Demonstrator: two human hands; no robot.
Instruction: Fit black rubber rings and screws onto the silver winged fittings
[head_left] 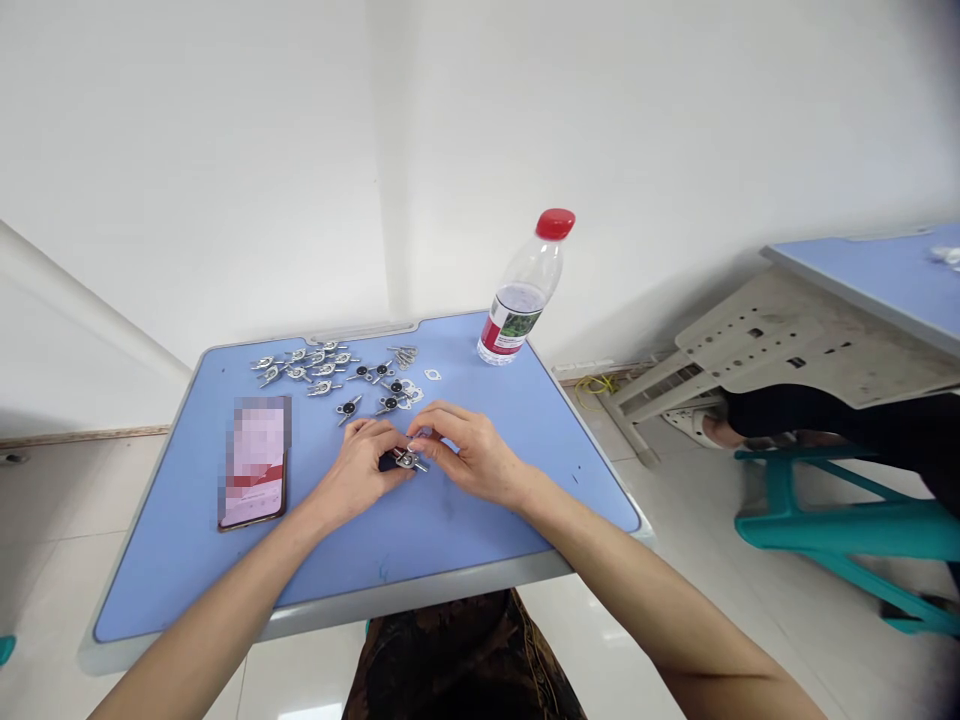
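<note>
Near the middle of the blue table, my left hand (358,466) is closed on a small silver metal fitting with a flange (409,461), keeping it low over the tabletop. Thumb and fingers of my right hand (469,452) pinch together at the top of this fitting; what is between them is too small to make out. Just beyond my hands lie several similar fittings with black round centres (389,404). Beside these are thin flat gaskets (433,375) and a small pile of screws (406,356). More silver fittings (298,374) are grouped at the back left.
A phone (259,480) with a lit screen lies on the left of the table (480,535). A red-capped water bottle (517,300) stands at the back right, near the wall. Off to the right are another table (870,270), a green stool (832,525) and a seated person's leg.
</note>
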